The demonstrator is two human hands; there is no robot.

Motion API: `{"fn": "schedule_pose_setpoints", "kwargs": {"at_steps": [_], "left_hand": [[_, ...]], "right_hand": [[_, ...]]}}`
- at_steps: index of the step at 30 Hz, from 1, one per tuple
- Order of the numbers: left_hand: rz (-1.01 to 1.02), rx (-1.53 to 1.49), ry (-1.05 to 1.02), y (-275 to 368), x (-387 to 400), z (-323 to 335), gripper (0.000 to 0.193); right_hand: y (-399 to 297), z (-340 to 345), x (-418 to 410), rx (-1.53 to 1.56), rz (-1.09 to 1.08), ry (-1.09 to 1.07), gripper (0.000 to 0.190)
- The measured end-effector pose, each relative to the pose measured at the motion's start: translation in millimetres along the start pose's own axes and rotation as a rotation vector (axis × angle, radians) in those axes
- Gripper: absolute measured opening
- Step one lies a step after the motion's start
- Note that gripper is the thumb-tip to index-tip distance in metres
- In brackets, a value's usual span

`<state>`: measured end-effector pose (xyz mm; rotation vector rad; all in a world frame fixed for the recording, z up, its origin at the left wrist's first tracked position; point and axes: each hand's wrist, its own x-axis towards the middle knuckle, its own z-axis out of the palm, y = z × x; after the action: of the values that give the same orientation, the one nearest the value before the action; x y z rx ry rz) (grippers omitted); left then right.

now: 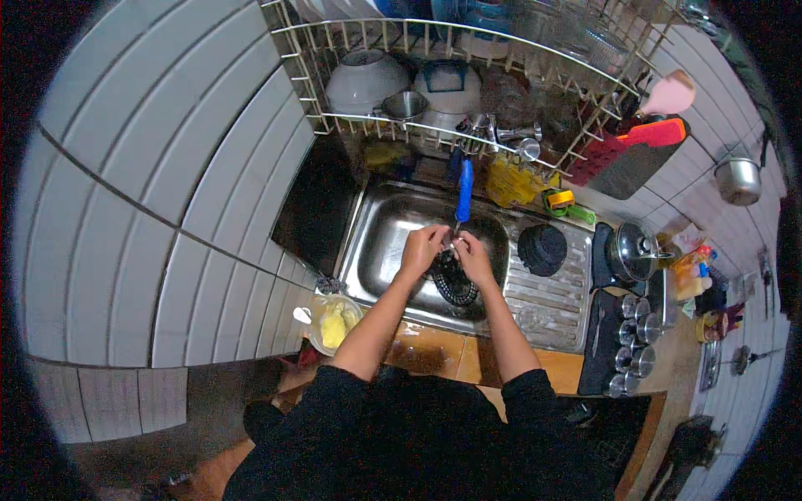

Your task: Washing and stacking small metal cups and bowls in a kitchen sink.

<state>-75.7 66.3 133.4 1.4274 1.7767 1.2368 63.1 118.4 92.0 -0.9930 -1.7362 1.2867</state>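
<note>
My left hand and my right hand come close together over the stainless steel sink basin, just below the end of a blue faucet hose. Both hands have their fingertips pinched around something small between them, too blurred to name. Beneath them in the basin lies a black perforated basket, partly hidden by my hands. To the right, a dark round ribbed object rests on the ridged drainboard, with a clear glass item nearer to me.
A wire dish rack with bowls hangs over the sink's back. A container with a yellow cloth-like item stands at the left front. Small metal cups and a glass-lidded pot stand right, below a hanging metal pot.
</note>
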Motion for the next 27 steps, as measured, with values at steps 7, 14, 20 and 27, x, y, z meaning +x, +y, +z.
{"fn": "schedule_pose_setpoints", "kwargs": {"at_steps": [7, 14, 20, 27], "left_hand": [[-0.151, -0.499, 0.305, -29.8, 9.8, -33.2, 0.020], [-0.195, -0.846, 0.252, -62.1, -16.3, -7.1, 0.016], [-0.546, -1.417, 0.425, -52.0, -45.5, 48.2, 0.027], [-0.541, -1.401, 0.414, -30.8, -76.9, 63.2, 0.017]], "right_hand": [[18.9, -28.0, -20.2, -0.025, 0.127, -0.131, 0.018], [-12.0, -40.9, -9.7, 0.337, 0.200, 0.095, 0.024], [-13.2, 2.2, -6.1, 0.034, 0.151, -0.048, 0.029], [13.8, 12.0, 16.1, -0.029, -0.013, 0.044, 0.016]]}}
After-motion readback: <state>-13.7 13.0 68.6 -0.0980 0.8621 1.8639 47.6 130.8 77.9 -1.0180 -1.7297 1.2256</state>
